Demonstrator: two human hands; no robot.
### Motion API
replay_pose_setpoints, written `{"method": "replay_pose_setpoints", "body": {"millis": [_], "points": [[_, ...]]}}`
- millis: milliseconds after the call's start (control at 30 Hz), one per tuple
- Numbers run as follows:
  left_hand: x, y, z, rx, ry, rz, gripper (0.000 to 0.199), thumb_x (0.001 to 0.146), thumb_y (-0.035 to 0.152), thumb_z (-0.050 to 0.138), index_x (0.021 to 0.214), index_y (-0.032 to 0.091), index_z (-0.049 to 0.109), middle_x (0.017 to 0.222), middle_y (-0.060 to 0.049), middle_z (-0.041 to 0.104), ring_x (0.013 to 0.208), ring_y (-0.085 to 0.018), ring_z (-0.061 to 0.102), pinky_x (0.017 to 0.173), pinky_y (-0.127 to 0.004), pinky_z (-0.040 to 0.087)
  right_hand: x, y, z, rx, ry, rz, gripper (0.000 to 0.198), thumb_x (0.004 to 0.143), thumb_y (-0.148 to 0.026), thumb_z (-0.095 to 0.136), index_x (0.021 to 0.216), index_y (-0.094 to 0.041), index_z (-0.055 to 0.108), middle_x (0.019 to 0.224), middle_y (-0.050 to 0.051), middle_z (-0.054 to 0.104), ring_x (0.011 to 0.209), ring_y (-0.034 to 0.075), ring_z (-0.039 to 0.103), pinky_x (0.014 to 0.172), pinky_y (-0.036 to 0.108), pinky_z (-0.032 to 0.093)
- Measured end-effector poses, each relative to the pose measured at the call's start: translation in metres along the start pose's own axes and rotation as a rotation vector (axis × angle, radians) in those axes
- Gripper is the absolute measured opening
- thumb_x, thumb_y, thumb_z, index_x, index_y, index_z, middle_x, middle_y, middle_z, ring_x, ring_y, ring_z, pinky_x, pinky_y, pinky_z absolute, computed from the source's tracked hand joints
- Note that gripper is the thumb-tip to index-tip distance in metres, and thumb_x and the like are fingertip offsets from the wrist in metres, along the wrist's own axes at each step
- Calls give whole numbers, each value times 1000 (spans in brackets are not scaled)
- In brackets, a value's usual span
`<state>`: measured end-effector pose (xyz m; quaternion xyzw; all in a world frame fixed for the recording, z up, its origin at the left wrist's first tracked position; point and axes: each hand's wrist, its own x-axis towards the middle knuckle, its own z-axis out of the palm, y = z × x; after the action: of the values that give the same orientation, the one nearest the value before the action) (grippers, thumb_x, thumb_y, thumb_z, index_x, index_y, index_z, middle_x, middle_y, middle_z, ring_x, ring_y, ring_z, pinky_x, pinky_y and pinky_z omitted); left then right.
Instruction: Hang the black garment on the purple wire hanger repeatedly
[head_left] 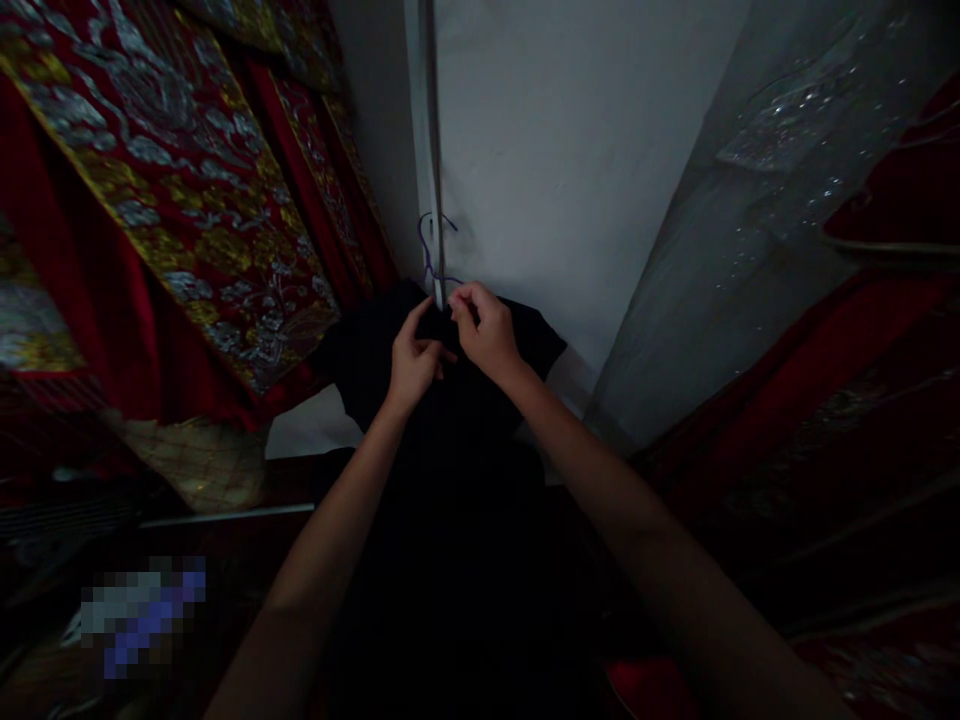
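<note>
A dark short-sleeved garment (534, 335) hangs against the wall on a thin purple hanger (424, 240). Both my hands are at its neckline, close beside a narrow vertical strip (431, 150). My left hand (414, 362) has its index finger stretched up toward the lower end of the strip, with the thumb apart and pointing right. Thumb and index finger of my right hand (487, 328) are pinched together at the collar, just right of the strip. Whatever lies in that pinch is too small and dark to make out.
Red cloth with gold and silver embroidery (187, 200) hangs on the left. To the right are a sheer, sequined cover (697, 250) and more red fabric (795, 390). A blurred-out patch (142, 615) lies low on the left. Behind stands a pale wall (570, 130).
</note>
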<state>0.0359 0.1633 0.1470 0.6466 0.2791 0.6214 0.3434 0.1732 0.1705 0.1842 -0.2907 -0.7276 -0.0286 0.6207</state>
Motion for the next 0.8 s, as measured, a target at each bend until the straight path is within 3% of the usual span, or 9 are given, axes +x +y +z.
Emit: {"method": "replay_pose_setpoints", "body": {"millis": [67,200,300,400,600,700,800], "points": [[-6,-6,-5,-29,13,7,75,79,15,59,152,17,38,69,0,74,34,-8,50,35,-18,40,10,-7,-5,16,-58,25,19,101,-33,47,91,-22,58,77,0,63,71,15,60,70,28,43],[-11,0,-8,-75,19,84,70,83,20,63,149,20,38,76,-1,76,37,-7,52,38,-17,40,8,-9,-14,-103,-372,129,15,95,-33,60,98,-20,67,68,-2,64,62,14,57,61,27,35],[-10,10,-4,-69,24,89,63,84,21,65,143,21,44,78,-2,76,37,-7,52,37,-17,39,-3,-1,-17,-195,-481,108,22,98,-35,57,88,-19,69,71,0,66,65,15,58,62,27,33],[-6,15,-1,-64,11,65,64,83,18,62,144,21,44,82,-4,77,35,-6,50,35,-18,36,-9,8,-17,-274,-440,19,30,101,-33,51,80,-18,66,72,2,66,67,16,59,65,28,33],[8,8,-9,-149,8,41,91,72,10,58,158,20,32,86,-7,79,32,-5,44,33,-18,32,2,12,1,-261,-340,-43,25,102,-31,51,81,-18,60,69,1,62,62,15,57,63,28,31],[2,-4,-13,-129,-22,-33,98,69,9,57,161,16,24,75,-5,78,32,-7,47,33,-17,33,14,9,5,-155,-202,-22,27,102,-30,51,77,-20,56,62,-2,56,59,14,56,63,27,34],[-24,-20,-17,-58,-119,-162,104,69,9,55,163,14,12,66,-3,74,33,-9,51,35,-17,38,26,5,-9,-29,15,-8,33,103,-35,48,73,-22,52,58,-4,51,57,13,54,65,27,39]]}}
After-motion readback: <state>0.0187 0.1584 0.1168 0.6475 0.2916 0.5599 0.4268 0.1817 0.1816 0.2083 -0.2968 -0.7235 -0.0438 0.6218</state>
